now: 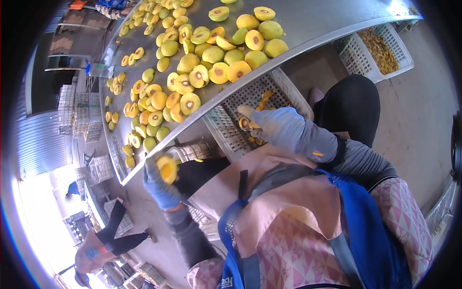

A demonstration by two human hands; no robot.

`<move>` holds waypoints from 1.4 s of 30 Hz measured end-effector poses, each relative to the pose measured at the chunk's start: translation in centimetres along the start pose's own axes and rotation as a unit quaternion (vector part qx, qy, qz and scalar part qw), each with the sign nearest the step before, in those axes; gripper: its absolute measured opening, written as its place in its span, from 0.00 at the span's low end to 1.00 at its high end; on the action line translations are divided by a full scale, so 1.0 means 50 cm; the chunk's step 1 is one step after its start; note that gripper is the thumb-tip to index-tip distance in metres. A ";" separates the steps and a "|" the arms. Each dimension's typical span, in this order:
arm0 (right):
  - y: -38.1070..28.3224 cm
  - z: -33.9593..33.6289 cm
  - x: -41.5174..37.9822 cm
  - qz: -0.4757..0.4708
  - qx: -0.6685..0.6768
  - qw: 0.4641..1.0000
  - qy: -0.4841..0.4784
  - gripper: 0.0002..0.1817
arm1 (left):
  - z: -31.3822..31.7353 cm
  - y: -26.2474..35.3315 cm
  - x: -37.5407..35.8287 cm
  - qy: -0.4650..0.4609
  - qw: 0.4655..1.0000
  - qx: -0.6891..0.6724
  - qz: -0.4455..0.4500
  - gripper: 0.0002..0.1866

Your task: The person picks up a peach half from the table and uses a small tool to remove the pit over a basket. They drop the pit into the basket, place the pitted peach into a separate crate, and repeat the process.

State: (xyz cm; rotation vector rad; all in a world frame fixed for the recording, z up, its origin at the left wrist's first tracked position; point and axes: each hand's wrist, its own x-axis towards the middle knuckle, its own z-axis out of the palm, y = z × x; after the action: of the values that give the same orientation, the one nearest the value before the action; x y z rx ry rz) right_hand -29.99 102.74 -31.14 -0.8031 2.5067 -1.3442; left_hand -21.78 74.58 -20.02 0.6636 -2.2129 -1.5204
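My left hand [162, 185], in a blue-grey glove, is closed around a yellow peach half [167, 169] just off the metal table's near edge. The peach half is slightly blurred. My right hand [276, 123], also gloved, is over a white plastic crate [222, 130] below the table edge. Its fingers are curled, with the thumb side toward the table. Small brown and orange pieces [248, 124] show right under its fingers; I cannot tell whether it grips one. Orange-brown scraps [266, 98] lie in the crate.
Many halved yellow-green peaches [198, 76] are spread over the metal table [308, 55]. A second white crate [382, 52] full of brownish scraps stands on the floor at upper right. Stacked crates [86, 113] stand at left, and another person [96, 250] is at lower left.
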 end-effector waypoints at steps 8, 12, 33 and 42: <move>0.003 0.002 0.003 -0.050 -0.107 0.993 -0.001 0.15 | -0.280 -0.209 0.071 -0.004 0.854 0.505 -0.126 0.18; -0.038 -0.019 0.019 0.092 -0.163 0.977 -0.107 0.13 | -0.186 -0.170 0.153 0.011 0.890 0.452 0.056 0.20; -0.053 -0.020 0.069 0.032 0.172 0.983 0.059 0.18 | 0.244 0.012 0.142 -0.213 0.960 -0.156 -0.091 0.24; -0.066 -0.012 0.050 -0.060 0.067 0.986 0.140 0.18 | 0.275 -0.073 0.017 -0.160 0.979 -0.117 0.055 0.17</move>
State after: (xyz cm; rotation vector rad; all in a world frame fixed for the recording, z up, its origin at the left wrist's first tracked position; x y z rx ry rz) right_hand -31.11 100.34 -27.90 -0.7959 2.5693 -1.7575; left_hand -29.41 83.44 -28.16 0.2327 -2.1954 -1.8989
